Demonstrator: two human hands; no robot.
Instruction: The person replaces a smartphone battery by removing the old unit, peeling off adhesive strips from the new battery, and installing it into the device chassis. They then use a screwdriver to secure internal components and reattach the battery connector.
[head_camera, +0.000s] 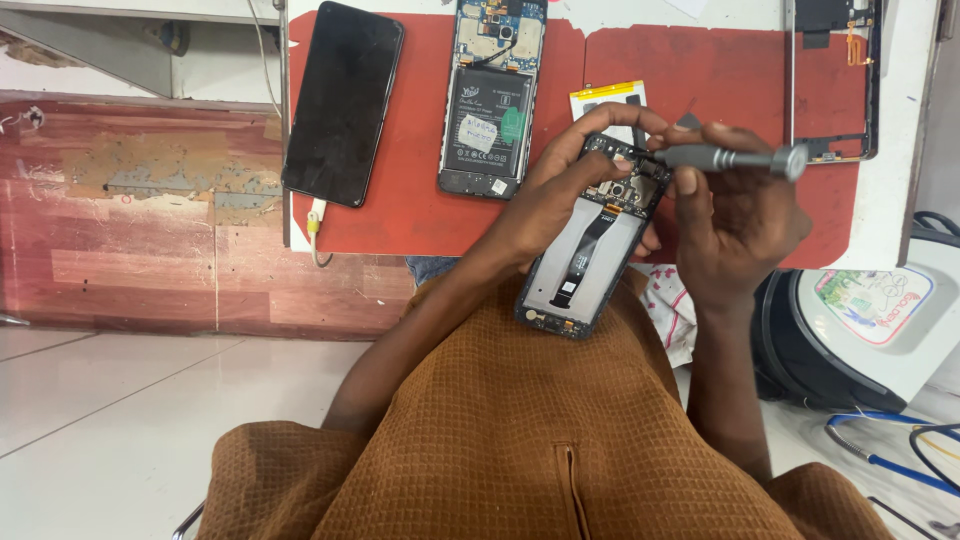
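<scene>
My left hand (560, 195) holds an opened phone frame (590, 250) with its back off, showing a black flex cable down its middle. The frame is tilted over my lap, near the table's front edge. My right hand (735, 215) grips a grey metal screwdriver (730, 158), whose tip rests at the upper part of the frame near the camera area. My thumb and fingers wrap the tool's shaft.
A red mat (420, 215) covers the white table. On it lie a black phone (343, 100) with a cable plugged in, an open phone showing its battery (492, 95), a yellow-edged part (605, 97) and another phone frame (835, 80). A black-and-white appliance (860, 330) stands at the right.
</scene>
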